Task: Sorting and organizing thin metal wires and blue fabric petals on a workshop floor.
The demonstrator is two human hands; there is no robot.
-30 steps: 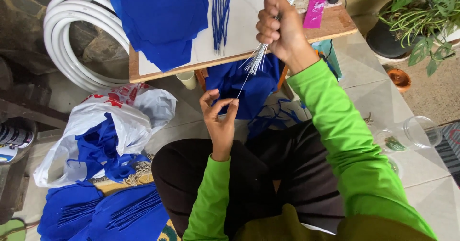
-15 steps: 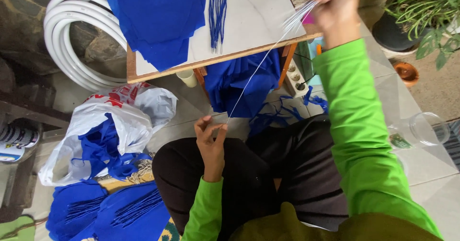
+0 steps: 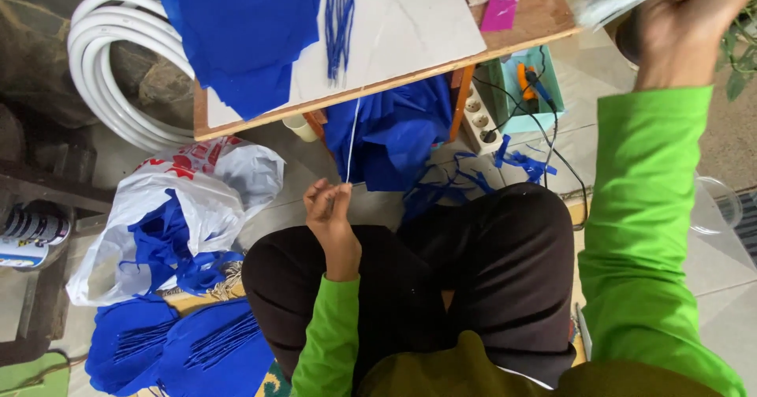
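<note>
Floor-side white plastic bag point(image 3: 197, 200) of blue fabric scraps point(image 3: 169, 247).

The left hand point(image 3: 330, 208) hangs over the person's lap, its fingertips pinching one thin white strand point(image 3: 352, 141) that rises straight up to the edge of the low wooden bench point(image 3: 544, 20). The right hand point(image 3: 690, 14), blurred at the top right corner, is closed around a bundle of white strands point(image 3: 611, 1). On the bench lie blue fabric pieces point(image 3: 244, 26) and a bunch of blue cords point(image 3: 341, 11). A white plastic bag point(image 3: 169, 208) with blue scraps sits on the floor at the left, below coiled white hose point(image 3: 110, 66).
</note>
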